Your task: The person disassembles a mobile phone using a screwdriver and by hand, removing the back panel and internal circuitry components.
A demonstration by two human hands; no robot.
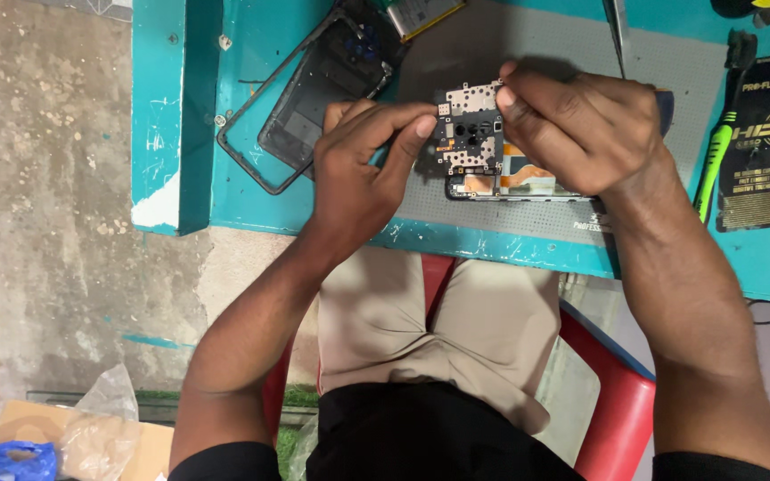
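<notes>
A small phone circuit board (469, 129) with metal shields is held up between both hands above a grey work mat (536, 44). My left hand (363, 165) pinches its left edge with thumb and forefinger. My right hand (577, 125) grips its upper right corner. Under the board lies an opened phone body (514, 183) with orange flex cable showing, partly hidden by my right hand.
A black phone frame and back cover (314, 89) lie at the left on the teal table (260, 191). A battery (421, 13) rests at the top, tweezers (618, 36) beside it. A green-handled brush (715, 160) and a black packet (759, 142) sit at the right. Red chair (617, 410) below.
</notes>
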